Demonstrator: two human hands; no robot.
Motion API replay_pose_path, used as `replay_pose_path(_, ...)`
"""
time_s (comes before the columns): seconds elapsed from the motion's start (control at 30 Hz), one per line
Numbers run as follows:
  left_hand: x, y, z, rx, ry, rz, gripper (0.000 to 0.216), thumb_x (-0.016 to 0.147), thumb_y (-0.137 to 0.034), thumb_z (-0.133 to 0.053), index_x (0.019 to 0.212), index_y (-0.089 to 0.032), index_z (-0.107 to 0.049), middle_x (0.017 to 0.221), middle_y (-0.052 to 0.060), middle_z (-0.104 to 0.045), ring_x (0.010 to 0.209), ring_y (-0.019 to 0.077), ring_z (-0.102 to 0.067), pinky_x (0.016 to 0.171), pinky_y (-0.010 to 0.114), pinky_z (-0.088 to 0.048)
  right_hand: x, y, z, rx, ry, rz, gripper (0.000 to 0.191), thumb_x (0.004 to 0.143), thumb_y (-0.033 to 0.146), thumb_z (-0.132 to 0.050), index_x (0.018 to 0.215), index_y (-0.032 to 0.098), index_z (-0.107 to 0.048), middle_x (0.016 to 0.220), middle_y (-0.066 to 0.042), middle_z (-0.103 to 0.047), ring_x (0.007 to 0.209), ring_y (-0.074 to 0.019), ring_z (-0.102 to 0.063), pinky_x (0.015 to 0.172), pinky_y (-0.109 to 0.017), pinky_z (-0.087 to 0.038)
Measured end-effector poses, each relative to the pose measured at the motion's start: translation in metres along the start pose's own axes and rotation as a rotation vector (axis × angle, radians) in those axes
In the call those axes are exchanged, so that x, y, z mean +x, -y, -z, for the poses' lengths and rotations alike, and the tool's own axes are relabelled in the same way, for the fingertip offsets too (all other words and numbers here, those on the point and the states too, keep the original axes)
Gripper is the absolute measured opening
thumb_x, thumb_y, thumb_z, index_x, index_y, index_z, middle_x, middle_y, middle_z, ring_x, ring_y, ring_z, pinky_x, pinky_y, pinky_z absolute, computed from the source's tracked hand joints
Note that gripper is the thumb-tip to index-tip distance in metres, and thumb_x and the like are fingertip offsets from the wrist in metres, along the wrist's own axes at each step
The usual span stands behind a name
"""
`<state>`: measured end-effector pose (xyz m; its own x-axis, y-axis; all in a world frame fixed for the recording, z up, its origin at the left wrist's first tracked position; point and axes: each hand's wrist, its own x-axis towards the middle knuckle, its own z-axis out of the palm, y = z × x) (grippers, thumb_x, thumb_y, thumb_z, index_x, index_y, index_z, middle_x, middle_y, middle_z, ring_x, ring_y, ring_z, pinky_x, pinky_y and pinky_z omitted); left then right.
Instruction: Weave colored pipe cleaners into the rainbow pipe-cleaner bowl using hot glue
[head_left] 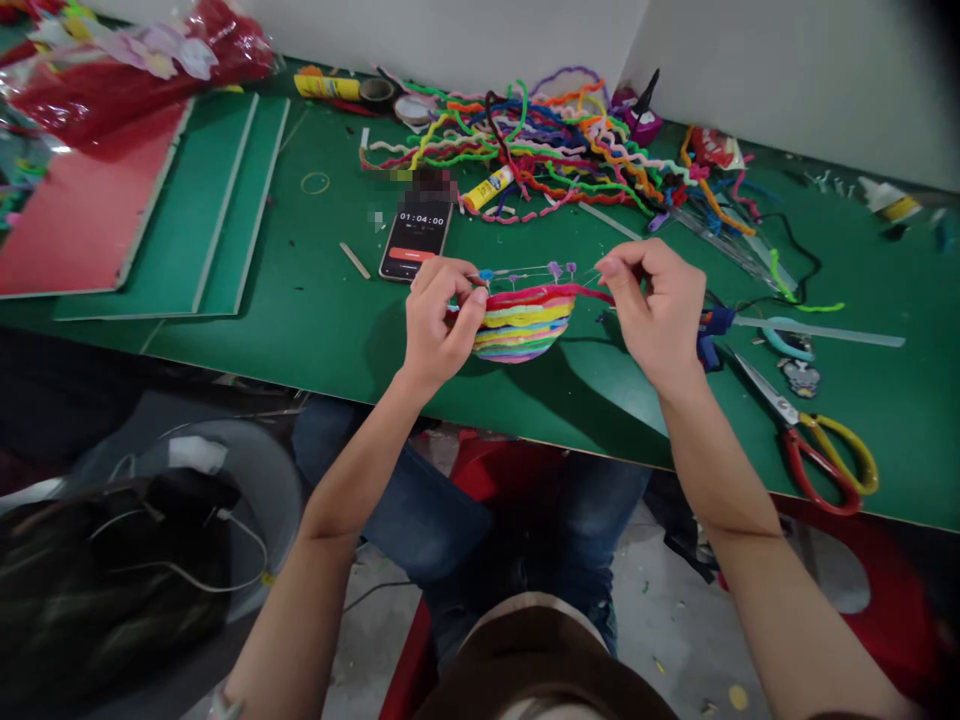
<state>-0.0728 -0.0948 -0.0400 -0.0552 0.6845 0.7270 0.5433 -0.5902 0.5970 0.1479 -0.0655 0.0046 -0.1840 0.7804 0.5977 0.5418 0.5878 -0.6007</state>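
Note:
A rainbow-striped, bowl-shaped craft piece (521, 335), seemingly built from rows of pipe cleaners, is held up above the green table between my hands. My left hand (444, 315) is closed on its left edge, thumb against fingertips. A red pipe cleaner (591, 291) runs along the upper rim and stretches past it to the right. At that free end my right hand (652, 305) is closed in a pinch; the exact grip is partly hidden. Thin strands with small purple and blue bits (554, 270) cross above the rim.
Behind lies a heap of colourful pipe cleaners (555, 140) and a phone (417, 235) showing a timer. To the right are a blue glue gun (712, 330), a glue stick (832, 331) and scissors (806, 430) near the front edge. Green boards (240, 210) lie left.

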Motion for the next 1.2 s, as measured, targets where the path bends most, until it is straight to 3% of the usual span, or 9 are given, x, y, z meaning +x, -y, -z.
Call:
replay_pose_path(0.23, 0.0, 0.0, 0.0, -0.01, -0.004, 0.0, 0.026, 0.09, -0.033, -0.047, 0.068, -0.021, -0.041, 0.08, 0.002, -0.06, 0.082, 0.0164, -0.059, 0.074, 0.034, -0.047, -0.004, -0.006, -0.002, 0.089, -0.049, 0.032, 0.014, 0.09, 0.031, -0.056, 0.091, 0.025, -0.068, 0.086, 0.002, -0.071, 0.08, -0.0138, -0.067, 0.07, -0.03, -0.052)
replay_pose_path(0.37, 0.0, 0.001, 0.0, -0.021, -0.007, -0.009, 0.025, 0.089, -0.031, -0.048, 0.068, -0.021, -0.041, 0.08, 0.002, -0.06, 0.081, 0.0156, -0.059, 0.073, 0.033, -0.047, -0.006, -0.008, -0.003, 0.096, -0.112, 0.021, 0.013, 0.085, 0.037, -0.064, 0.084, 0.025, -0.069, 0.079, 0.003, -0.07, 0.069, -0.0128, -0.065, 0.062, -0.029, -0.052)
replay_pose_path(0.53, -0.001, 0.001, 0.0, -0.033, -0.007, -0.013, 0.025, 0.09, -0.032, -0.048, 0.068, -0.021, -0.042, 0.081, 0.002, -0.06, 0.082, 0.0157, -0.059, 0.073, 0.033, -0.047, -0.005, -0.006, 0.0, 0.051, -0.138, -0.003, 0.029, 0.081, 0.046, -0.065, 0.067, 0.022, -0.06, 0.06, 0.005, -0.058, 0.056, -0.0099, -0.056, 0.057, -0.028, -0.046)
replay_pose_path(0.7, -0.001, 0.001, 0.0, -0.002, 0.001, -0.005, 0.028, 0.091, -0.036, -0.046, 0.068, -0.021, -0.041, 0.081, 0.002, -0.06, 0.082, 0.0168, -0.059, 0.074, 0.035, -0.047, -0.002, -0.002, 0.003, 0.024, -0.057, -0.056, 0.047, 0.093, 0.047, -0.046, 0.053, 0.022, -0.047, 0.045, 0.005, -0.044, 0.045, -0.0086, -0.045, 0.05, -0.028, -0.036)
replay_pose_path(0.8, 0.0, 0.001, 0.0, -0.006, 0.003, -0.005, 0.028, 0.091, -0.037, -0.046, 0.068, -0.021, -0.041, 0.08, 0.002, -0.059, 0.083, 0.0174, -0.059, 0.074, 0.036, -0.046, -0.002, -0.003, 0.005, 0.004, -0.032, -0.046, 0.05, 0.09, 0.048, -0.052, 0.048, 0.022, -0.042, 0.04, 0.005, -0.037, 0.044, -0.0093, -0.044, 0.048, -0.029, -0.032)
replay_pose_path(0.93, 0.0, 0.001, 0.0, -0.006, 0.003, -0.013, 0.027, 0.091, -0.034, -0.046, 0.068, -0.021, -0.041, 0.08, 0.002, -0.059, 0.083, 0.0169, -0.059, 0.074, 0.035, -0.046, -0.004, 0.001, 0.013, 0.031, -0.075, -0.028, 0.045, 0.088, 0.048, -0.054, 0.053, 0.021, -0.047, 0.045, 0.005, -0.047, 0.045, -0.0082, -0.046, 0.047, -0.027, -0.034)
replay_pose_path(1.07, 0.0, 0.001, 0.0, 0.0, 0.006, -0.009, 0.026, 0.091, -0.035, -0.046, 0.069, -0.022, -0.041, 0.08, 0.002, -0.06, 0.083, 0.0169, -0.059, 0.075, 0.035, -0.046, -0.015, 0.011, 0.021, 0.066, -0.081, -0.034, 0.027, 0.087, 0.038, -0.06, 0.067, 0.019, -0.058, 0.058, 0.003, -0.059, 0.052, -0.0084, -0.053, 0.052, -0.026, -0.039)
replay_pose_path(1.13, 0.0, 0.001, 0.0, 0.005, 0.005, -0.003, 0.027, 0.092, -0.036, -0.045, 0.069, -0.022, -0.041, 0.081, 0.002, -0.06, 0.083, 0.017, -0.059, 0.076, 0.036, -0.045, -0.024, 0.007, 0.031, 0.072, -0.181, -0.016, 0.022, 0.081, 0.035, -0.066, 0.068, 0.019, -0.061, 0.059, 0.001, -0.061, 0.052, -0.0097, -0.056, 0.051, -0.027, -0.041)
replay_pose_path(1.2, -0.001, 0.002, 0.0, 0.022, 0.012, 0.01, 0.028, 0.092, -0.038, -0.044, 0.069, -0.022, -0.04, 0.081, 0.001, -0.06, 0.085, 0.0173, -0.059, 0.078, 0.036, -0.045, -0.036, -0.008, 0.052, 0.029, -0.416, -0.003, 0.025, 0.078, 0.038, -0.068, 0.064, 0.019, -0.059, 0.057, 0.001, -0.059, 0.051, -0.0115, -0.057, 0.051, -0.029, -0.043)
